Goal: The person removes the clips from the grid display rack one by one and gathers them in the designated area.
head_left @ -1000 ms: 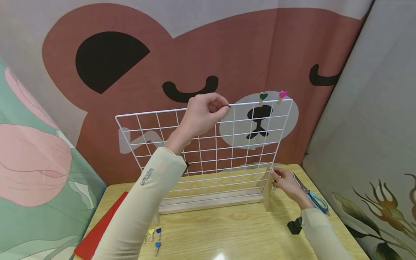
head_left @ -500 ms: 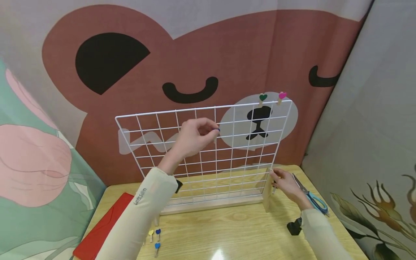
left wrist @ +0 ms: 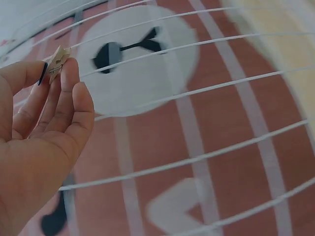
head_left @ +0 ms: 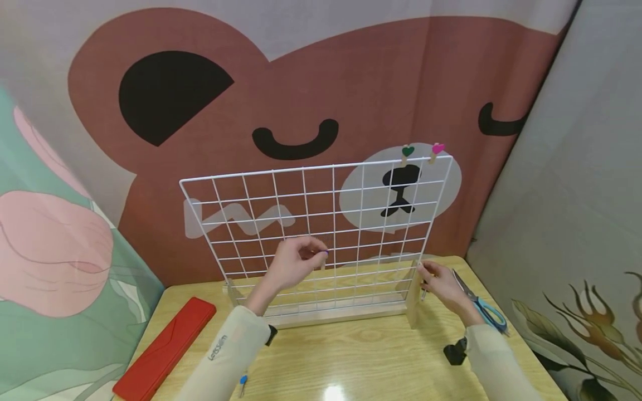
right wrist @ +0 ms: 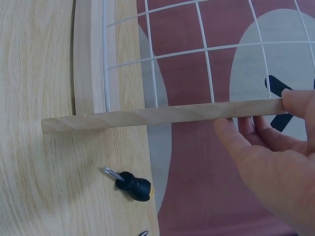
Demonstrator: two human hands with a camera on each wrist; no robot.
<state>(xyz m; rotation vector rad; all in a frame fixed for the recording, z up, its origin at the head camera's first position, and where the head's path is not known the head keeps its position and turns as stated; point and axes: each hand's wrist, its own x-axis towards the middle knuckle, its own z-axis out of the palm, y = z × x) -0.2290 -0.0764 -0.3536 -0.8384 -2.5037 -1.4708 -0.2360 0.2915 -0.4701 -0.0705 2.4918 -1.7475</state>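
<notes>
Wood-grain table (head_left: 371,356) before bear-print curtain (head_left: 361,100), your left hand (head_left: 296,260) pinching a small wooden clothespin (left wrist: 56,61) in front of white wire grid (head_left: 334,213), your right hand (head_left: 443,285) gripping the right wooden post (right wrist: 162,115), screwdriver (right wrist: 134,187) and blue-handled scissors (head_left: 490,313) at right, red case (head_left: 168,346) at left.

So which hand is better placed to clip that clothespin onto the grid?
Probably the left hand: it pinches the mini clothespin near the wire grid, while the right hand holds the wooden upright.
</notes>
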